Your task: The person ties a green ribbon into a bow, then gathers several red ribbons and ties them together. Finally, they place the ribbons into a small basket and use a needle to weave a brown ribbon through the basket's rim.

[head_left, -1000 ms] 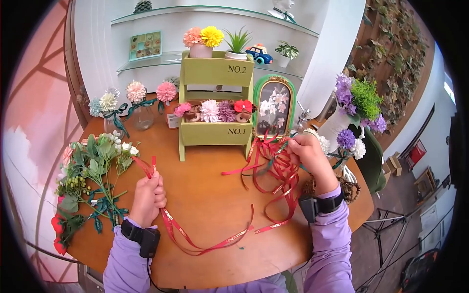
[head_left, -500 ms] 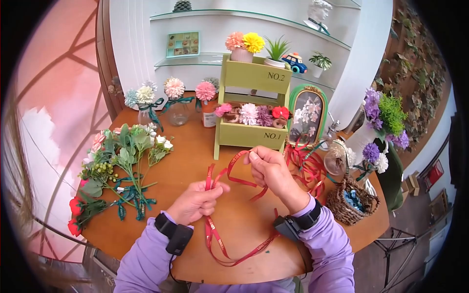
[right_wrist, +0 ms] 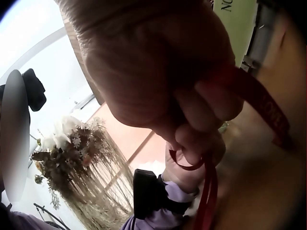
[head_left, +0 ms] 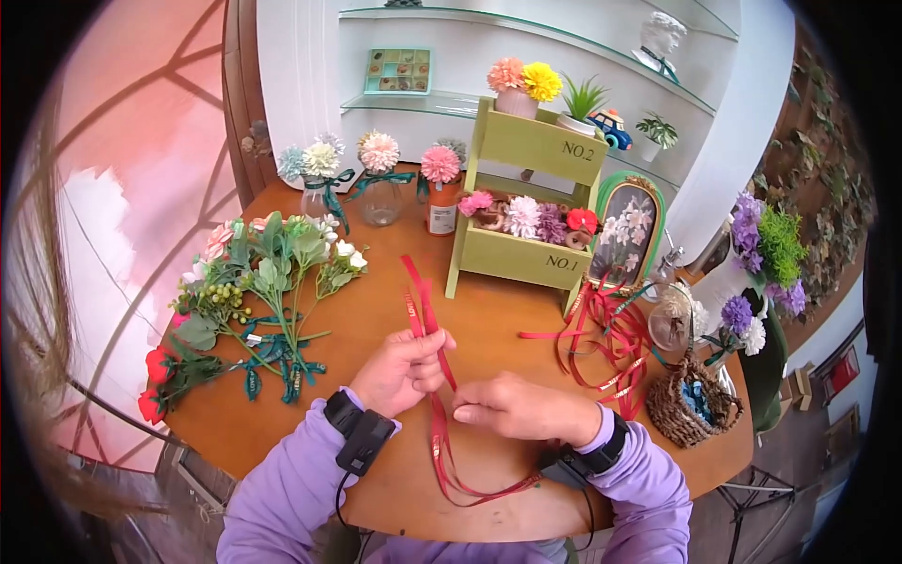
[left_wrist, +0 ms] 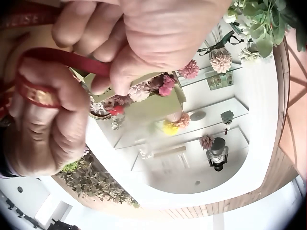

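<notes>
Ribbon [head_left: 439,449], red: pinched in left hand [head_left: 402,373], gripped in right hand [head_left: 526,409], over near middle of table [head_left: 371,329]. Slack below could be twisted or snarled by uneven pulling.

From where I sit, the ribbon [head_left: 438,442] looks like thin cloth, smooth, with a satiny sheen and printed lettering. I read the table [head_left: 385,305] as varnished wood, smooth and softly glossy. By its right edge, the basket [head_left: 678,429] shows a rough, matt weave. Toward the far edge I see a stand [head_left: 534,248] like matt painted wood, and near the far left corner a jar [head_left: 381,207] of clear, shiny glass. The sleeves [head_left: 277,503] look like soft, matt cloth.
</notes>
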A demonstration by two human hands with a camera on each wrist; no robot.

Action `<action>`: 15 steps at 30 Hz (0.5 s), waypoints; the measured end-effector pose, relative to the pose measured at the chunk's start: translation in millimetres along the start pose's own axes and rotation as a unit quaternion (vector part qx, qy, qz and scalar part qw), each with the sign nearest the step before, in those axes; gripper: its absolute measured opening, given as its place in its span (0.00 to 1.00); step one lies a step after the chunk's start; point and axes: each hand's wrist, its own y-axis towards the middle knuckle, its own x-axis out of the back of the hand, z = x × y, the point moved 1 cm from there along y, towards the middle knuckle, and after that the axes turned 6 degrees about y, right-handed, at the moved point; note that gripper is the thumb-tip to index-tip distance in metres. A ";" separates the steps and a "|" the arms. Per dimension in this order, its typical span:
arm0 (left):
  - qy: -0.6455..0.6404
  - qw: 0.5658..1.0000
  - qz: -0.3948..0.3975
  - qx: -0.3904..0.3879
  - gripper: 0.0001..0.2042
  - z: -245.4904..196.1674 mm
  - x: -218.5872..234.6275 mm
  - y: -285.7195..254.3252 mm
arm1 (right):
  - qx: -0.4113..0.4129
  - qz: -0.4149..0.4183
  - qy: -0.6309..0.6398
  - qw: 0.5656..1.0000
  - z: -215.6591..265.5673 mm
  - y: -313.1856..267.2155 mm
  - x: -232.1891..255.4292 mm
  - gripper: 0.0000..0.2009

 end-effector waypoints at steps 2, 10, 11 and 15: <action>-0.003 0.999 -0.035 -0.041 0.10 -2.8 -2.5 -0.1 | -0.041 0.011 -0.018 0.999 -1.3 -4.6 4.8 0.13; 0.001 0.979 -0.164 -0.119 0.13 -14.9 3.7 -0.1 | -0.065 0.000 -0.022 0.998 -7.4 -27.9 12.4 0.11; -0.003 0.978 -0.167 -0.128 0.13 -14.8 6.1 0.8 | -0.065 0.000 -0.021 0.998 -9.0 -30.5 14.3 0.11; -0.037 0.967 -0.190 -0.164 0.15 -14.5 14.8 4.3 | -0.122 -0.052 -0.012 0.991 -15.9 -48.2 26.2 0.11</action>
